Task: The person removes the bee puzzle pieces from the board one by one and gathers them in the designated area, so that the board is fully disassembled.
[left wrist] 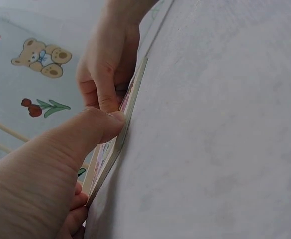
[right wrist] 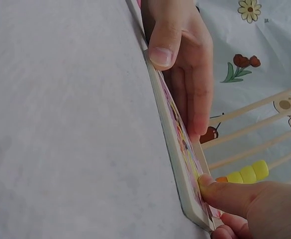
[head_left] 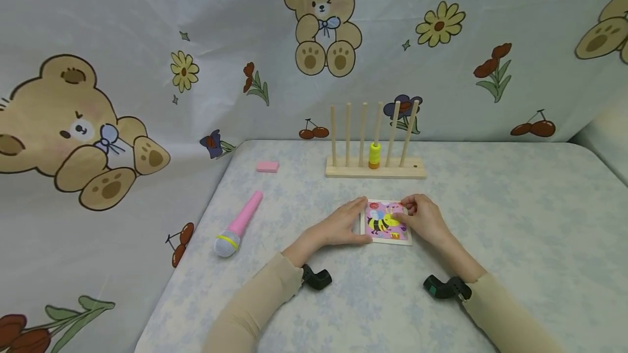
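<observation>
A square picture puzzle (head_left: 386,227) with a yellow bee on pink and a pale wooden frame lies on the table. My left hand (head_left: 342,226) holds its left side, the thumb at the near corner and the fingers by the far corner. In the right wrist view, that thumb (right wrist: 162,56) rests on the frame's near edge. My right hand (head_left: 428,221) grips at the far right corner. Its thumb (right wrist: 212,186) presses on the picture while the other fingers curl at the edge. I cannot tell whether it pinches one piece or the whole puzzle.
Behind the puzzle stands a wooden peg rack (head_left: 353,172) with upright rods; yellow beads (head_left: 375,153) over an orange one sit on one rod. To the left lie a pink toy microphone (head_left: 240,222) and a pink block (head_left: 267,166). A bear-print cloth (head_left: 235,31) hangs behind the table.
</observation>
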`<state>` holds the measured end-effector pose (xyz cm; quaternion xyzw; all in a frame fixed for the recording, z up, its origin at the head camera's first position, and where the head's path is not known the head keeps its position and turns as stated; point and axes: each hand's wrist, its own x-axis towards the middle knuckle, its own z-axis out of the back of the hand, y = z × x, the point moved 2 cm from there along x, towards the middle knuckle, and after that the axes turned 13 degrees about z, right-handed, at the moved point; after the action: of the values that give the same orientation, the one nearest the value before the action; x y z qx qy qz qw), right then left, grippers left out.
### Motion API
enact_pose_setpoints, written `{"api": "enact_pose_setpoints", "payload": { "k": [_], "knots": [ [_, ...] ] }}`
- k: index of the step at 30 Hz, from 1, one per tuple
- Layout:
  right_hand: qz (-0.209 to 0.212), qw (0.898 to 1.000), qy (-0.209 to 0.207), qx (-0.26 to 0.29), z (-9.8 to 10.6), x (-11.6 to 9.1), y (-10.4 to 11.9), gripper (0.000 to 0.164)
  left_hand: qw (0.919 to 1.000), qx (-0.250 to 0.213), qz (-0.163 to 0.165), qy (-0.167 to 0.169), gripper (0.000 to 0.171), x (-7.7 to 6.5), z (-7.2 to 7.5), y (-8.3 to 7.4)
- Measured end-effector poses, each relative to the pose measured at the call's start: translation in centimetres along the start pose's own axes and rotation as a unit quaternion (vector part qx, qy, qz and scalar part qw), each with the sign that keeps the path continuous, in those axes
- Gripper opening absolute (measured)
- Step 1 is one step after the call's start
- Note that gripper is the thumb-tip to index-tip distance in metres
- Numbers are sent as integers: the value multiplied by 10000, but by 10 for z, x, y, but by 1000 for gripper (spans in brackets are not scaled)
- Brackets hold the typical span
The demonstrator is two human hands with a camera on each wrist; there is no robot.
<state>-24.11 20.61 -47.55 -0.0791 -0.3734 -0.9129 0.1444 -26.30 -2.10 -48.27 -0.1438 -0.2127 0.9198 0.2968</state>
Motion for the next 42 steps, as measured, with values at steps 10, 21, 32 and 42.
{"api": "enact_pose_setpoints", "payload": {
  "k": [10, 21, 32, 42],
  "knots": [
    [47, 10000, -17, 71, -1, -1, -1, 37, 10000, 13, 64, -11, 96, 2, -2, -1],
    [26, 9998, 29, 177, -1, -1, 2, 40, 9999, 55, 85, -18, 96, 2, 0, -2],
    [482, 9988, -93, -64, -2, -2, 0, 39, 9999, -21, 164, 11, 96, 0, -2, -2],
    [811, 9966, -118, -105, -2, -4, 2, 39, 9999, 55, 123, -6, 96, -1, 0, -2]
  ]
}}
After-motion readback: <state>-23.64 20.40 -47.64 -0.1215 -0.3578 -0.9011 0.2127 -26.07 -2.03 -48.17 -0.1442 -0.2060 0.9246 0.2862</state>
